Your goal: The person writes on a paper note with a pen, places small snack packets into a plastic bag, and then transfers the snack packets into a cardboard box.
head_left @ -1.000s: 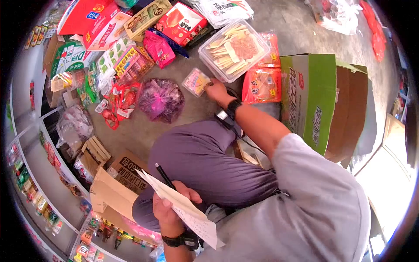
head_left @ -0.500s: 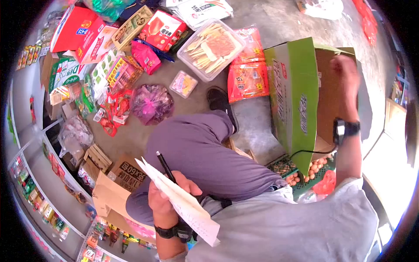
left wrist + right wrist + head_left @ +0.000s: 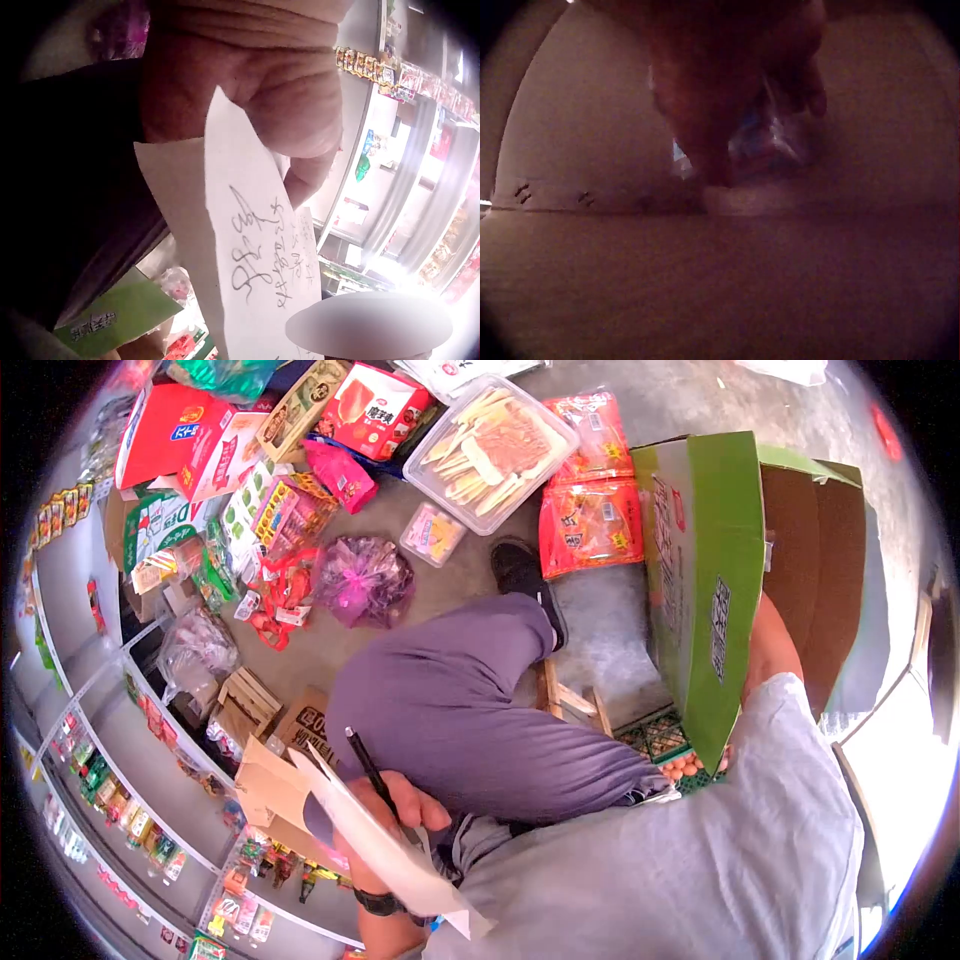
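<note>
In the head view the left hand (image 3: 405,805) grips folded paper sheets (image 3: 385,850) and a black pen (image 3: 370,770) that sticks up past the fingers. Handwriting covers the paper (image 3: 247,247) in the left wrist view. The right forearm (image 3: 770,645) reaches into a green and brown cardboard box (image 3: 705,560), whose wall hides that hand from the head view. Inside, in the dim right wrist view, the right hand (image 3: 735,90) has its fingers bent down around a shiny clear-plastic package (image 3: 769,146); its contents are too blurred to tell.
A clear tub of sticks (image 3: 490,455), a small square pack (image 3: 433,534), orange packets (image 3: 590,525) and a purple bag (image 3: 362,582) lie on the floor. Boxes and bags crowd the upper left, shelves (image 3: 160,760) line the left, and eggs (image 3: 683,767) sit below the green box.
The right hand has left the small square pack and gone down into the green box. The left hand keeps hold of paper and pen.
</note>
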A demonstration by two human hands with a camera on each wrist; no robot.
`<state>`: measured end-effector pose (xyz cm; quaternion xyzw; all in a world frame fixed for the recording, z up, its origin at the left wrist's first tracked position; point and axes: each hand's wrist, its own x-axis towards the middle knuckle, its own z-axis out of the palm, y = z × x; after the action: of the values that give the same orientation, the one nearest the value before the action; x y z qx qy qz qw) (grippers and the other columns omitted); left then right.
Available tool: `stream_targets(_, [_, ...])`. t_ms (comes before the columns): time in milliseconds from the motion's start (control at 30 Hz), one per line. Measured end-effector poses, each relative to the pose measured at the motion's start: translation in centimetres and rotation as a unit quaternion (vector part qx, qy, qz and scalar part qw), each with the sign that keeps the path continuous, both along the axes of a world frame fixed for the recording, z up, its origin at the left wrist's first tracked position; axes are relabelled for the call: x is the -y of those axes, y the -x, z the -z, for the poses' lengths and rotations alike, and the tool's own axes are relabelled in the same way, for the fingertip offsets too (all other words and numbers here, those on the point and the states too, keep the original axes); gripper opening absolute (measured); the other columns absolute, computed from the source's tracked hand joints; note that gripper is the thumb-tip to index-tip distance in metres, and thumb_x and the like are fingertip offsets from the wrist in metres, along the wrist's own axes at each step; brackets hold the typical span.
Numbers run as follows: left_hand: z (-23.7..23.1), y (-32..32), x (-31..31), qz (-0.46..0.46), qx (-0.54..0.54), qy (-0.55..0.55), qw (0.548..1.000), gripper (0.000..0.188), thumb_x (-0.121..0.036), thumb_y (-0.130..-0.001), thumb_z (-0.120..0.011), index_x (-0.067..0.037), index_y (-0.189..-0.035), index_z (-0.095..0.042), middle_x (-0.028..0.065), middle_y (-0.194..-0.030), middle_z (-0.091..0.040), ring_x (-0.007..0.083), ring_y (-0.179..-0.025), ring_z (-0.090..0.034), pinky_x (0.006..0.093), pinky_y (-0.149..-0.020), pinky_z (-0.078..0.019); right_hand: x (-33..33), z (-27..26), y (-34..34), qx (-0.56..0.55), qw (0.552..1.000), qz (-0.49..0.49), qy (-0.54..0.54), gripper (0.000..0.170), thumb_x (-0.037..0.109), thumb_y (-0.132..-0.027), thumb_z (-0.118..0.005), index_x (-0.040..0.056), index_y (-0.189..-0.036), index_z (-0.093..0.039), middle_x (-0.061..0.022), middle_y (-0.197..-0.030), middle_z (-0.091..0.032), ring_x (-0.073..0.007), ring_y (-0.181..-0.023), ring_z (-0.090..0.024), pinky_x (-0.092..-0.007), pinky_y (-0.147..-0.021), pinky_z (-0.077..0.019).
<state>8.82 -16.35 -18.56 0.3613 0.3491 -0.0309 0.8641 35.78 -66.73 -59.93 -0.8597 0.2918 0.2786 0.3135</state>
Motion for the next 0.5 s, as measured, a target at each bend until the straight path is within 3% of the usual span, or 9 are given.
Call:
stream_targets(167, [-0.9,-0.4,0.8,0.003,0.002,-0.035,0.999,0.046,-0.040,-0.100,-0.052,-0.005,-0.071,-0.057,0.0158,-0.078,-0.056,0.0404,-0.073,-0.067,0.0530,-0.070,-0.0570,0.3,-2.9,-1.6,0.102,0.976,-0.135,0.137,0.061,0.047,-0.091,-0.066,-0.0014,-0.128,-0.058,-0.0171,-0.116,-0.069,-0.0256,-0.096,-0.067,-0.0386,-0.084,-0.0525])
stream_targets(300, [-0.7,-0.3,0.4,0.014,0.050,0.028,0.998,0.046,-0.040,-0.101,-0.052,-0.004,-0.072,-0.058,0.0170,-0.081,-0.058,0.0412,-0.076,-0.067,0.0545,-0.074,-0.0566,1.3,-12.5,-2.0,0.250,0.947,-0.131,0.156,0.064,0.048,-0.089,-0.068,-0.0027,-0.128,-0.058,-0.0191,-0.116,-0.069,-0.0265,-0.098,-0.067,-0.0395,-0.086,-0.0522])
stream_targets(367, [0.1,0.5,-0.4,0.047,0.085,0.043,0.994,0.045,-0.040,-0.101,-0.052,-0.004,-0.073,-0.059,0.0176,-0.082,-0.058,0.0417,-0.078,-0.067,0.0546,-0.075,-0.0564,0.2,-21.1,-1.6,0.298,0.946,-0.072,0.105,0.067,0.048,-0.087,-0.071,-0.0027,-0.128,-0.059,-0.0206,-0.115,-0.068,-0.0274,-0.103,-0.066,-0.0378,-0.092,-0.0499])
stream_targets(433, [0.0,0.9,-0.5,0.041,0.083,0.052,0.994,0.044,-0.039,-0.101,-0.052,-0.004,-0.076,-0.061,0.0185,-0.084,-0.059,0.0422,-0.081,-0.067,0.0546,-0.077,-0.0563,-2.3,-28.9,0.0,0.395,0.915,0.013,0.083,0.057,0.038,-0.089,-0.073,-0.0036,-0.126,-0.060,-0.0139,-0.109,-0.068,-0.0207,-0.100,-0.065,-0.0321,-0.090,-0.0497])
stream_targets(467, [0.0,1.2,-0.5,0.036,0.083,0.058,0.994,0.044,-0.039,-0.101,-0.052,-0.003,-0.077,-0.062,0.0189,-0.085,-0.059,0.0424,-0.082,-0.067,0.0546,-0.077,-0.0563,-5.0,-32.5,1.0,0.470,0.876,0.091,-0.061,0.049,0.027,-0.091,-0.073,-0.0053,-0.126,-0.059,-0.0130,-0.111,-0.066,-0.0181,-0.099,-0.065,-0.0303,-0.089,-0.0500])
stream_targets(500, [-0.1,1.2,-0.5,0.043,0.099,0.062,0.992,0.042,-0.038,-0.100,-0.053,-0.002,-0.083,-0.065,0.0188,-0.086,-0.059,0.0423,-0.083,-0.067,0.0548,-0.078,-0.0565,-3.4,-32.8,1.1,0.527,0.829,0.116,-0.146,0.048,0.026,-0.096,-0.065,-0.0016,-0.133,-0.054,-0.0124,-0.120,-0.064,-0.0205,-0.110,-0.061,-0.0351,-0.098,-0.0487])
